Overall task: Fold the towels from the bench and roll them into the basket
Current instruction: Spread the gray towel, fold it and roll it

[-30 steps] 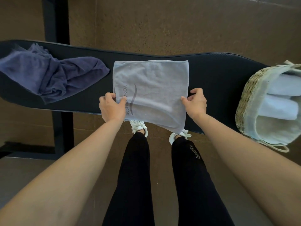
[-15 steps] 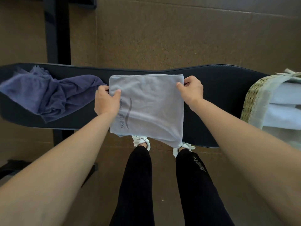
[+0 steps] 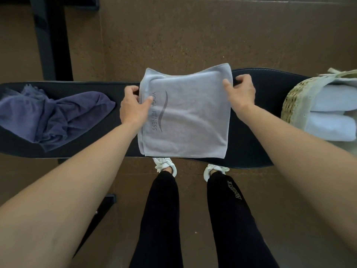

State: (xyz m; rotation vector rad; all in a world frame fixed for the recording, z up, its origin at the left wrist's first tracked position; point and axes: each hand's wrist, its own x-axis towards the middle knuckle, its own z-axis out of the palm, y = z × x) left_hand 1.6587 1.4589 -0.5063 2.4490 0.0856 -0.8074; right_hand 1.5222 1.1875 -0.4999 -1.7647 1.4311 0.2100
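1. Both hands hold the grey towel by its sides. The left hand (image 3: 133, 107) pinches the left edge, with the thumb on top of the cloth and the fingers curled behind it. The right hand (image 3: 240, 91) grips the right edge near the far corner, with the thumb on top and the fingers curled over the side.
2. Brown speckled floor (image 3: 173, 35) fills the room above and below the bench. A black upright post (image 3: 52, 39) stands beyond the bench's far edge, towards its left end.
3. A long padded black bench (image 3: 249, 136) runs from left to right across the view.
4. The person's legs in black leggings (image 3: 160, 219) stand at the bench's near edge.
5. The folded grey towel (image 3: 185, 120) lies across the middle of the bench. Its near edge reaches the bench's near edge and its far edge rises past the far edge. "YOGA FITNESS" is printed along its left side.
6. A crumpled purple towel (image 3: 56, 117) lies unfolded on the left end of the bench, apart from the grey one.
7. A woven basket (image 3: 295, 101) with a pale lining sits at the right end of the bench.
8. Two rolled white towels (image 3: 332, 101) lie side by side in the basket.
9. White shoes (image 3: 165, 166) show just below the bench's near edge.
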